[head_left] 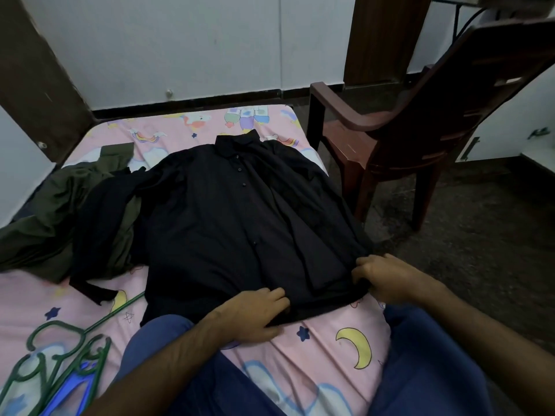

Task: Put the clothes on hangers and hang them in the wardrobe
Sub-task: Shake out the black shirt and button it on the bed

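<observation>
A black button-up shirt (228,211) lies spread flat on the pink patterned bed (324,349), collar at the far end. My left hand (258,313) grips the shirt's near hem at its middle, fingers curled over the edge. My right hand (381,277) pinches the hem at the shirt's right corner. Green plastic hangers (60,352) lie on the bed at the near left, with a blue hanger (72,394) among them. An olive green garment (51,217) and another dark garment (102,223) are heaped to the shirt's left.
A dark red plastic chair (420,121) stands on the floor right of the bed. White wardrobe doors (195,43) with small knobs fill the wall beyond the bed. My knees in blue trousers (426,364) rest at the bed's near edge.
</observation>
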Tool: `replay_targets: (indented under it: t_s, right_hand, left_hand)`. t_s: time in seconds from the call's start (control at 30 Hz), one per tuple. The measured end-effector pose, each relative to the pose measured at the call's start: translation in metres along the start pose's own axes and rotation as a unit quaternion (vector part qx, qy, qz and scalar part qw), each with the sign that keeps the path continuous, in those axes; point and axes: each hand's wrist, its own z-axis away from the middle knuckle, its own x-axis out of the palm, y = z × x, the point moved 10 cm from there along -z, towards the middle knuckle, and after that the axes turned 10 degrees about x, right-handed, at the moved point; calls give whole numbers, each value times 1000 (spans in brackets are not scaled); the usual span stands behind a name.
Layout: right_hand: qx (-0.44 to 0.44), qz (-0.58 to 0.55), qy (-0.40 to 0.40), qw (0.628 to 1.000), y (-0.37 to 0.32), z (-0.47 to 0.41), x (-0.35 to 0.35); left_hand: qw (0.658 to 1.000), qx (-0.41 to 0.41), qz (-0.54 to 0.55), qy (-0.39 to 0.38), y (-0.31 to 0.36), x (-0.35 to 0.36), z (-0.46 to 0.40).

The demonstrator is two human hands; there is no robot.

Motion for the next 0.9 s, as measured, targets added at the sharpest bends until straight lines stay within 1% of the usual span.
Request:
replay_targets:
  t_s: [0.03,0.07,0.1,0.17,0.2,0.27,0.3,0.37,0.43,0.5,0.57,0.67,0.73,0.83,0.9]
  right_hand:
    - [25,-62,19,998,6,-2,-7]
    - [45,-119,56,990,12,-5,-18]
    - [61,-154,107,980,17,-7,-29]
    - [81,-192,196,958,19,-13,-43]
    - [77,-210,219,950,14,-18,-47]
    - [69,-244,224,941,3,-30,-47]
    - [77,-252,221,939,-1,-37,-45]
    - [113,-260,216,934,-2,-51,-38]
    - [153,-255,215,930,-1,-62,-31]
    - [178,-205,233,934,-1,-70,-34]
    - [186,-158,245,938,-6,-80,-42]
    - [187,-103,233,949,-10,-104,-48]
    - [193,-79,234,950,-11,-116,-49]
    - [192,-48,251,948,-14,-124,-49]
    - [200,-84,250,944,-6,-127,-50]
  left_hand:
    - [998,0,59,30,0,-3,3]
    - [992,1,108,62,-1,-9,6]
    - [987,1,130,94,-3,-16,9]
    - [985,-20,112,127,-14,-23,15]
    - [985,-40,89,140,-22,-25,17]
    - [979,-90,60,174,-43,-29,20]
    - [970,-122,68,198,-55,-32,22]
    - [939,-205,147,235,-81,-27,26]
    - [905,-273,219,240,-101,-14,29]
    - [887,-304,245,244,-113,-4,27]
    - [867,-321,276,264,-120,2,27]
    - [838,-339,307,297,-123,12,30]
    - [837,-337,297,313,-121,14,31]
    - [860,-321,239,317,-115,11,28]
    - [862,-322,218,324,-114,9,28]
